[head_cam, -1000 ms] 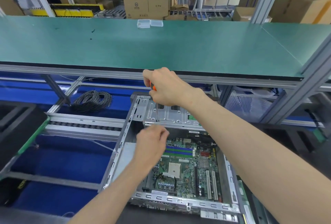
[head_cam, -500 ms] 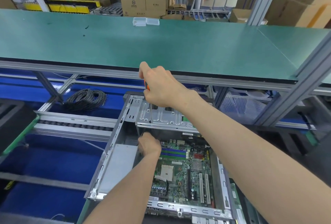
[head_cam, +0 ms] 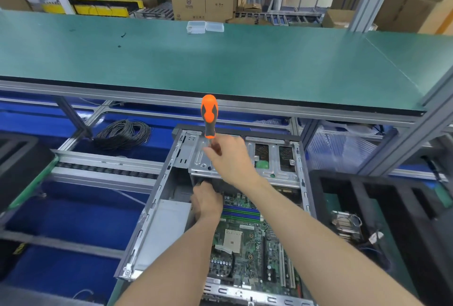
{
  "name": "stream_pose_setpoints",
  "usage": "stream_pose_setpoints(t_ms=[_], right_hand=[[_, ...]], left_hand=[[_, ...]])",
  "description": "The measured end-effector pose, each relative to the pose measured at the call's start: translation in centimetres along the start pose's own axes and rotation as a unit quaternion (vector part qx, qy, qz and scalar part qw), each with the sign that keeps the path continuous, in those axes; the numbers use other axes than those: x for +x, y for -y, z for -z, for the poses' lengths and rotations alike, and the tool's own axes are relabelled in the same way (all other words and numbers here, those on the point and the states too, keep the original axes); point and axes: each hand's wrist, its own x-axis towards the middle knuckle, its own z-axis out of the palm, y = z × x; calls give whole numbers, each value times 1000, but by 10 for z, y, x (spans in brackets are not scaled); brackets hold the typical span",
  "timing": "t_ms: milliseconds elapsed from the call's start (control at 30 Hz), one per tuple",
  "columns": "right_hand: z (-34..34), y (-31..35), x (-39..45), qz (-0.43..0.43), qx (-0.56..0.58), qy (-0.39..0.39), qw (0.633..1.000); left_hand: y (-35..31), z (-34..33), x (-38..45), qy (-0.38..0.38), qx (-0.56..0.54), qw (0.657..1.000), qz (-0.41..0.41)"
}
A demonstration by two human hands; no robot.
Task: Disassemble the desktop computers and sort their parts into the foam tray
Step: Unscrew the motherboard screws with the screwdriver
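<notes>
An open desktop case lies in front of me with its green motherboard exposed. A metal drive cage spans the far end of the case. My right hand pinches the shaft of a screwdriver, whose orange and black handle stands upright above the cage. My left hand reaches under the cage's near edge; its fingertips are hidden there. A black foam tray sits to the right, with a heatsink in one compartment.
A green workbench runs across behind the case, with small clear plastic boxes at its far edge. A coil of black cable lies at the back left. More black foam sits at the left edge.
My right hand slid from the screwdriver's handle down to its shaft, baring the orange handle. My left hand moved forward under the drive cage.
</notes>
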Motion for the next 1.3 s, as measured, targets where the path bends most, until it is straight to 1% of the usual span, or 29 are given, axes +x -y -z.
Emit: stream_pose_setpoints(t_ms=[67, 167, 300, 467, 500, 600, 667, 700, 767, 833, 867, 933, 1000, 1033, 1100, 1133, 1167, 1200, 1233, 1267, 1300], right_hand=[[-13, -9, -7, -10, -6, 10, 1000], [-23, -15, -11, -4, -12, 26, 1000], [-23, -13, -9, 7, -15, 39, 999], [-19, -12, -10, 41, -20, 27, 999], [-18, -11, -11, 50, -24, 22, 998], [-14, -8, -11, 68, -47, 3, 997], [-9, -6, -10, 78, -53, -8, 995], [-7, -5, -10, 84, -53, -10, 995], [-4, -2, -9, 87, -54, -7, 995], [-2, 0, -9, 79, -51, -2, 996], [-2, 1, -8, 76, -48, -1, 996], [0, 2, -8, 66, -42, 0, 997], [3, 6, -6, 54, -32, -3, 998], [5, 9, -6, 57, -28, -12, 998], [12, 17, -3, 72, -26, -42, 996], [17, 21, -1, 80, -26, -60, 995], [23, 26, 1, 87, -22, -77, 993], [29, 30, 2, 93, -10, -91, 991], [36, 33, 3, 95, 6, -103, 990], [42, 35, 2, 96, 18, -117, 988], [47, 35, 1, 97, 24, -129, 987]], left_hand=[[2, -2, 2, -1, 14, 1000, -6], [2, -4, 4, 1, 22, 1000, -9], [5, -6, 5, 4, 67, 997, -44], [5, -9, 3, 11, 63, 996, -66], [6, -10, 3, 6, 45, 997, -66], [4, -10, 1, -11, -105, 994, -13], [1, -7, -3, -19, -144, 989, -16], [-1, -5, -5, -19, -143, 989, -23], [-5, -1, -8, -13, -80, 996, -37], [-8, 3, -11, 10, -37, 999, -6], [-9, 5, -11, 24, 7, 1000, -10], [-10, 12, -15, 48, -3, 999, -7], [-9, 20, -21, 59, -55, 996, 31], [-10, 27, -26, 57, -98, 992, 48], [-14, 35, -28, 81, -178, 975, 104], [-14, 35, -31, 80, -247, 957, 129], [-14, 34, -33, 68, -346, 921, 166], [-16, 34, -38, 72, -412, 889, 188], [-19, 34, -43, 69, -420, 889, 169], [-18, 34, -48, 62, -446, 877, 170], [-17, 35, -50, 68, -451, 875, 162]])
